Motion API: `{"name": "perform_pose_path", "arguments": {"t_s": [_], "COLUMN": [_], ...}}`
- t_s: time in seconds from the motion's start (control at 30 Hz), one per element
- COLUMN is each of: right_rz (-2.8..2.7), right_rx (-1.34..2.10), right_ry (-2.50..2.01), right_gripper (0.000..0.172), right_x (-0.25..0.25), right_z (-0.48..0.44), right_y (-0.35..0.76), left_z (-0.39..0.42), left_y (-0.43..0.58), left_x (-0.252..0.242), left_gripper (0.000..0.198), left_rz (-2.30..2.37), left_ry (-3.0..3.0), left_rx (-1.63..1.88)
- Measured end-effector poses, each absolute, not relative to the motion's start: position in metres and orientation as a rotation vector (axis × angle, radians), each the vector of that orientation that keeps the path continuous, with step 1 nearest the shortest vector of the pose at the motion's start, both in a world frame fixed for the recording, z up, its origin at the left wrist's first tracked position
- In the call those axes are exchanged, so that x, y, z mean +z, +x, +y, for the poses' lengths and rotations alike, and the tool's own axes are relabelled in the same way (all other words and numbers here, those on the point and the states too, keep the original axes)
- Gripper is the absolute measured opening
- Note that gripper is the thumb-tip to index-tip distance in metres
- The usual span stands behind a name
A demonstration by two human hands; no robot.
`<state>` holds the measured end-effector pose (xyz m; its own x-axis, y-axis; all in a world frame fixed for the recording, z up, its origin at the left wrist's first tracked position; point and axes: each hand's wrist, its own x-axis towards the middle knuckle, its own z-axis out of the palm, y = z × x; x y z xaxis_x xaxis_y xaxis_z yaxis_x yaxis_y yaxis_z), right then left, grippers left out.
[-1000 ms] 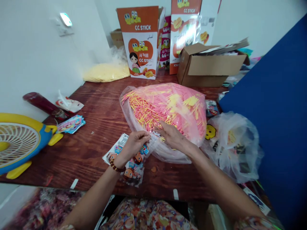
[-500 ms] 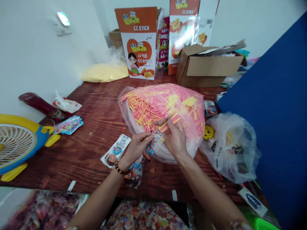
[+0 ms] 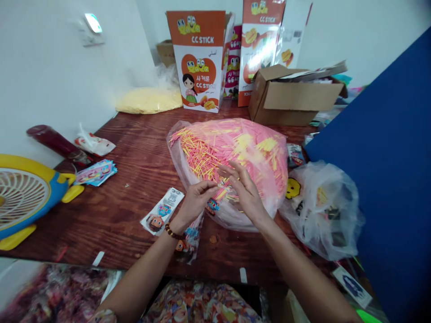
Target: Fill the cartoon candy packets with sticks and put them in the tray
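My left hand point(image 3: 198, 202), with a beaded bracelet at its wrist, pinches a small clear printed packet point(image 3: 213, 205). A few pink and yellow sticks point(image 3: 221, 194) show at the packet's mouth. Just to the right of it is my right hand point(image 3: 247, 193), fingers stretched and apart, with no sticks visible in it. Both hands are over the front of a large clear bag point(image 3: 232, 134) full of loose pink and yellow sticks. Below my left wrist, more printed packets point(image 3: 192, 233) lie partly hidden, and a flat stack of packets point(image 3: 163, 211) lies to the left.
A penguin-like fan point(image 3: 30, 193), a bottle point(image 3: 55, 142) and blue-pink cards point(image 3: 97, 172) are at the left. Printed cartons point(image 3: 198, 58), a yellow bag point(image 3: 150, 100) and an opened brown box point(image 3: 298, 96) stand behind. A plastic bag point(image 3: 323, 211) sits beside the blue panel point(image 3: 387, 134).
The bundle of sticks that my right hand held is out of its fingers, and sticks now show at the packet's mouth. My right hand has opened; my left hand still pinches the packet.
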<state>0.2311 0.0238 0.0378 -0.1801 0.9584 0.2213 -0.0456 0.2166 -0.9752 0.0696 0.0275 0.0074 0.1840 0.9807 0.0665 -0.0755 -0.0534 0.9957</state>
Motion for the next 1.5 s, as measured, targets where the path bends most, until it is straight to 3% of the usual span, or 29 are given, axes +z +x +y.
{"name": "perform_pose_path", "arguments": {"t_s": [0.17, 0.27, 0.4, 0.63, 0.83, 1.03, 1.27, 1.5], "right_rz": [-1.860, -1.849, -1.806, -1.726, -1.555, -1.509, -1.899, -2.146], "right_rx": [1.018, 1.092, 0.977, 1.013, 1.446, 1.799, 1.441, 0.637], "right_ry": [-1.020, -1.036, -1.176, -1.095, -1.101, -1.349, -1.509, -1.748], "right_gripper": [0.043, 0.041, 0.017, 0.017, 0.015, 0.015, 0.010, 0.019], "right_x": [0.045, 0.048, 0.051, 0.057, 0.036, -0.025, -0.039, -0.018], "right_z": [0.029, 0.031, 0.027, 0.031, 0.030, 0.016, 0.012, 0.045], "right_y": [0.246, 0.258, 0.264, 0.256, 0.222, 0.178, 0.175, 0.263], "left_z": [0.030, 0.032, 0.032, 0.023, 0.010, -0.008, -0.019, -0.025], "left_y": [0.073, 0.072, 0.066, 0.056, 0.017, -0.026, -0.032, -0.035], "left_x": [0.008, 0.007, 0.008, 0.027, 0.030, -0.033, -0.057, -0.057], "left_gripper": [0.021, 0.022, 0.019, 0.010, 0.017, 0.024, 0.030, 0.033], "left_rz": [0.974, 0.971, 0.974, 1.015, 1.241, 1.444, 1.640, 1.779], "left_ry": [1.278, 1.221, 1.250, 1.488, 1.509, 1.470, 1.683, 1.735], "left_rx": [1.174, 1.234, 1.294, 1.423, 1.180, 0.869, 0.710, 0.677]}}
